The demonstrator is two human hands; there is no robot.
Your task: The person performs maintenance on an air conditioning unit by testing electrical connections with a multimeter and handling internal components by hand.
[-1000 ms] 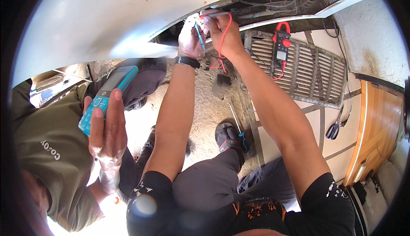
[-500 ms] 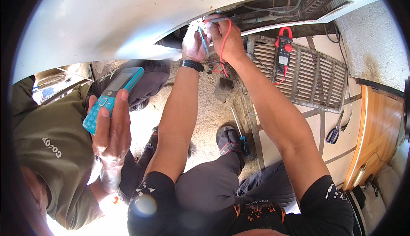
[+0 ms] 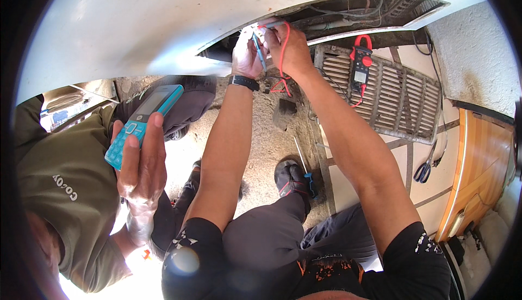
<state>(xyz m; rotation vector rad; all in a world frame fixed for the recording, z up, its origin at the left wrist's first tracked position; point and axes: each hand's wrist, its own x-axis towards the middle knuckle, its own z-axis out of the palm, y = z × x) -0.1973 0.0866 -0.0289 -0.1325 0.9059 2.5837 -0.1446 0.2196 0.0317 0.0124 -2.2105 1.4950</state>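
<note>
At the lip of the dark recess (image 3: 348, 13) in the white panel (image 3: 119, 33), in the head view, lies the grey probe (image 3: 275, 24), its red lead (image 3: 284, 52) looping from one end. It looks light and stiff, a smooth plastic barrel that could turn a little in damp fingers; the slim metal point one expects on such a thing would be its delicate part. The barrel seems the place to take hold, well behind the point, with the lead left slack, since the lead looks soft and would drag if snagged.

The right hand (image 3: 292, 50) has its fingers curled closely round that barrel, with next to no gap between thumb and fingers. The left hand (image 3: 247, 55) is just beside it, fingers bent inward, and a slim blue tool (image 3: 258, 50) slants across it (rigid and light, by the look of it). Glare washes out the left fingertips, so I cannot tell how far apart they are, or whether they pinch the tool or merely rest against it.

The red-and-black clamp meter (image 3: 361, 67) lies on the slatted grille (image 3: 405, 99), to the right of both hands; its boxy body looks heavier than the probe and offers the better grip.
</note>
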